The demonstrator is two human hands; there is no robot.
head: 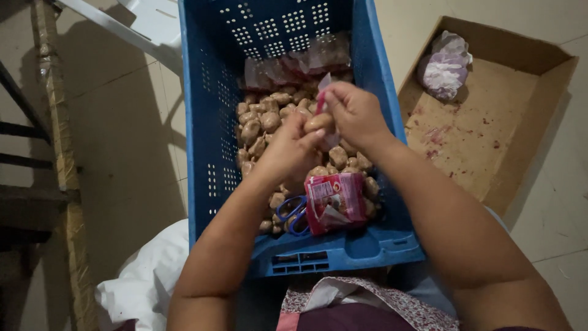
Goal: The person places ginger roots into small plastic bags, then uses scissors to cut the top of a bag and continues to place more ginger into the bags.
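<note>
1. Nearest us, a red-and-white printed plastic packet point(335, 202) lay beside blue-handled scissors point(294, 214) in the blue perforated plastic crate point(208, 122).
2. Mid-crate, left hand point(288, 150) pinched a small tan lump point(318, 122); right hand point(355, 113) fingers gripped a thin clear wrapper point(323, 98).
3. Farther right, a flat brown cardboard tray point(490, 135).

Showing: one blue crate point(208, 92); one pair of blue-handled scissors point(294, 214); one red packet point(335, 201); one cardboard box point(490, 116); small brown lumps point(260, 122), too many to count.
</note>
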